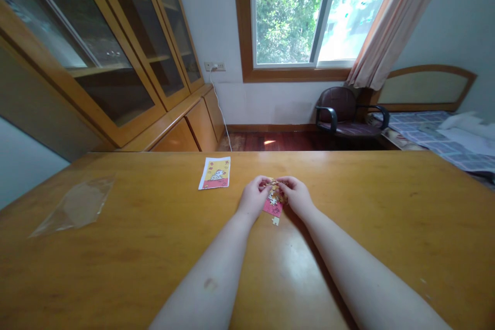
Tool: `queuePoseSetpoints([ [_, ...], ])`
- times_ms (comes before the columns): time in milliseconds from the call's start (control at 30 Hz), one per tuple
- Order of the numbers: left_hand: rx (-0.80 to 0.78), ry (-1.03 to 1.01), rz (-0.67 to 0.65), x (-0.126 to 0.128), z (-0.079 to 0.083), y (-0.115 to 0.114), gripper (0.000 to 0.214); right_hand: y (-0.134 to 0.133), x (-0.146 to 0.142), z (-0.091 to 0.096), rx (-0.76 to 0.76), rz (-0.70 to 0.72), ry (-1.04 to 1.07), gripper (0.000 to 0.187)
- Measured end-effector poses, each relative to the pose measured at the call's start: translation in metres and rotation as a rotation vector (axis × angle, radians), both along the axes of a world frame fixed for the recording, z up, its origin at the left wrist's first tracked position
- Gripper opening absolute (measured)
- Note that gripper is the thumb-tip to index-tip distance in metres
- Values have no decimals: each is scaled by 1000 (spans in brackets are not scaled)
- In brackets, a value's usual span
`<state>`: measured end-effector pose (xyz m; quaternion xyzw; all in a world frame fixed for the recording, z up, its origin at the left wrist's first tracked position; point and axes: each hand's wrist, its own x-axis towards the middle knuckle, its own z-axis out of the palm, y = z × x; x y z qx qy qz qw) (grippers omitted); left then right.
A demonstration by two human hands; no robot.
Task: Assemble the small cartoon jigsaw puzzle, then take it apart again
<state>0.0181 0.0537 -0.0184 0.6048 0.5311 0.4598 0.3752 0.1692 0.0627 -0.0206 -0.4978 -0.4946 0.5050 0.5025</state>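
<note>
My left hand [256,195] and my right hand [299,195] meet over a small heap of jigsaw puzzle pieces [273,197] at the middle of the table. The fingers of both are curled in and closed on pieces at the far side of the heap; exactly which ones is hidden. Below the heap shows a pink joined part of the puzzle [273,208], partly covered by loose pieces. One pale puzzle piece [275,221] lies apart, closer to me. To the left of my hands rests a picture card [215,172] with a white cartoon animal on yellow and pink.
A clear plastic bag [75,205] lies flat on the left of the wooden table [154,252]. Beyond the table's far edge stand a glass-door cabinet [170,98], an armchair [340,108] and a bed [433,129]. A white cord [218,100] hangs from the wall socket.
</note>
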Motion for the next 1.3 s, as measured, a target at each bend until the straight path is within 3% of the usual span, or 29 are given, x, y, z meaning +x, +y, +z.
queuePoseSetpoints([
  [167,72,92,-13,0,5,-1,22,4,1,-4,20,-73,-19,29],
  [400,93,167,-43,-1,0,-1,18,9,3,-8,-42,-133,111,37],
  [533,129,286,-126,0,7,-6,16,8,2,-2,-80,-134,337,36],
  [733,167,457,-263,4,15,-13,25,3,2,10,-163,0,661,36],
  [900,140,453,-238,7,13,-15,23,-2,-2,14,-164,66,645,33],
  [1067,133,378,-186,8,11,-14,6,-5,-5,14,-164,141,599,29],
  [1300,105,333,-144,6,7,-12,6,-5,-3,14,-140,112,602,20],
])
